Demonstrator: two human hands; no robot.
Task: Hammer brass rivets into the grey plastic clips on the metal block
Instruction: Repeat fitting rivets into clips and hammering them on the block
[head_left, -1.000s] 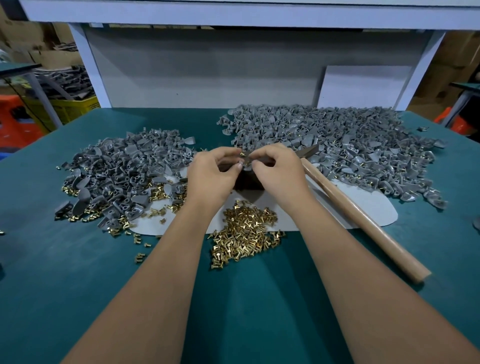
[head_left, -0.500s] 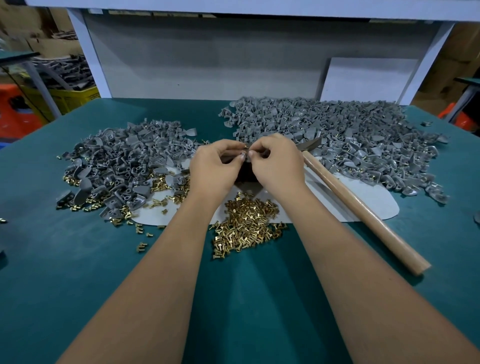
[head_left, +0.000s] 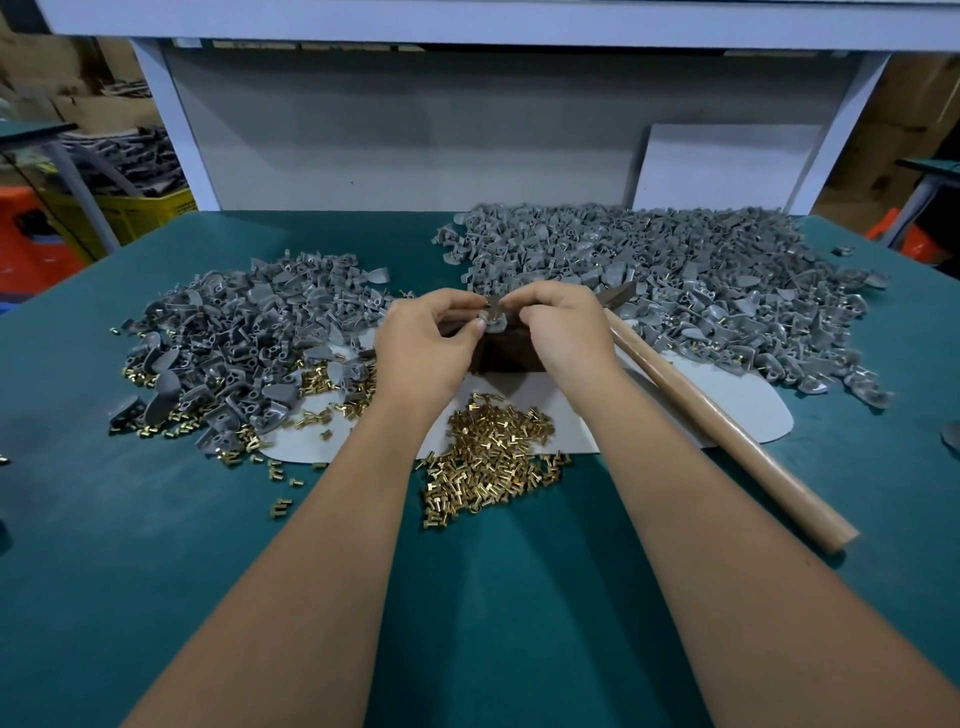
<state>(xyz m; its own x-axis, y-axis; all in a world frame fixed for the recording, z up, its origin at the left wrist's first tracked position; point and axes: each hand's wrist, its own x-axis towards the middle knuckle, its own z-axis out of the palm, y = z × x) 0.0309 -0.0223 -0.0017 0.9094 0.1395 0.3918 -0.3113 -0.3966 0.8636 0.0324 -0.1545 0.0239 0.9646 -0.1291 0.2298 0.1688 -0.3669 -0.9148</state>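
Note:
A dark metal block (head_left: 506, 353) stands at the table's middle, mostly hidden by my hands. My left hand (head_left: 423, 345) and my right hand (head_left: 563, 332) meet just above it, fingers curled, pinching a grey plastic clip (head_left: 493, 318) between them. A tiny brass rivet (head_left: 487, 301) shows at the clip's top by my left fingertips. A heap of loose brass rivets (head_left: 491, 457) lies in front of the block. The hammer's wooden handle (head_left: 727, 431) lies to the right, its head (head_left: 618, 296) behind my right hand.
Grey clips form a pile (head_left: 239, 343) at the left and a larger pile (head_left: 691, 280) at the back right. A white sheet (head_left: 737, 410) lies under the block. The green table (head_left: 156, 545) ends at a grey back panel (head_left: 415, 140).
Both hands stay together over the block with only small finger movements on the clip. The view has shifted slightly.

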